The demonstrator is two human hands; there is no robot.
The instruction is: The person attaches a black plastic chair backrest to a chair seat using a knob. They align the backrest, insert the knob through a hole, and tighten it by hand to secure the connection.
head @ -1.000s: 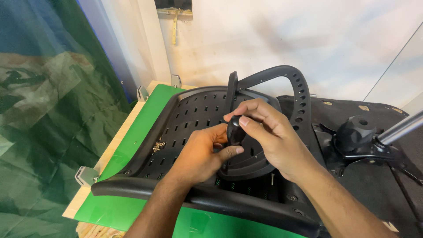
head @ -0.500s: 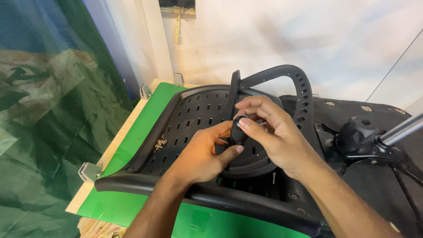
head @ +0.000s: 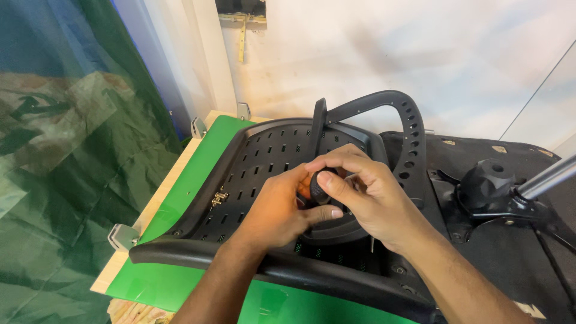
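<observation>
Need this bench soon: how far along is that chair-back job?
Done: black perforated plastic chair back lies on the green board. In hand: left hand and right hand grip a small black knob. Left: loose metal screws beside them, unused.

A green board (head: 198, 174) is lying on a pale wooden worktop (head: 162, 207), occupying the region from 7 to 11 o'clock. Metal corner brackets (head: 122, 236) are sitting along the worktop edge at 8 and 11 o'clock. Green sheeting (head: 66, 180) is hanging across the 9 o'clock side. A white wall (head: 420, 54) is spanning 12 to 2 o'clock. A chair base mechanism (head: 492, 192) with a chrome post (head: 549, 177) is resting at 3 o'clock on a dark seat underside (head: 510, 264).
</observation>
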